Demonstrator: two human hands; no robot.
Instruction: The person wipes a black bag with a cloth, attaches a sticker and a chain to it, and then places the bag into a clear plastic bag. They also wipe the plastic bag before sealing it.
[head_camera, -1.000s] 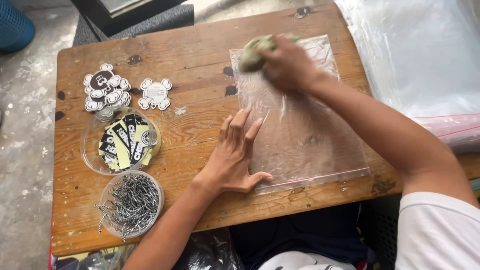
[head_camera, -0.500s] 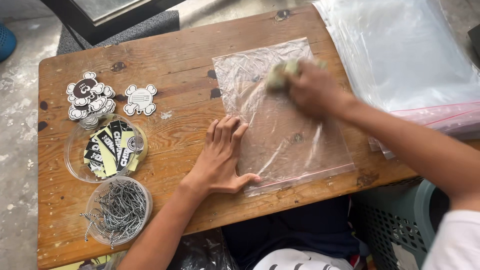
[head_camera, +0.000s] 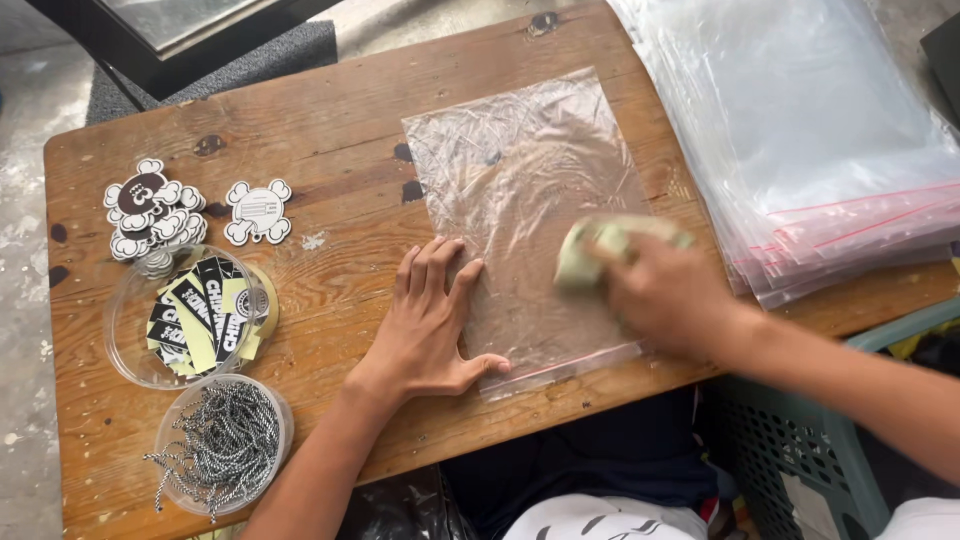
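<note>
Left hand (head_camera: 425, 330) lies flat, fingers spread, pinning the clear zip bag (head_camera: 525, 200) to the wooden bench (head_camera: 330, 90). Right hand (head_camera: 665, 295), motion-blurred, has its grip closed around a pale green cloth (head_camera: 600, 245) pressed on the bag's lower right; its fingers are hard to make out.

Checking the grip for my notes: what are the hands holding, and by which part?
The right hand grips a wadded greenish cloth by its near end. The left hand holds nothing; it presses flat on the clear zip bag.
</note>
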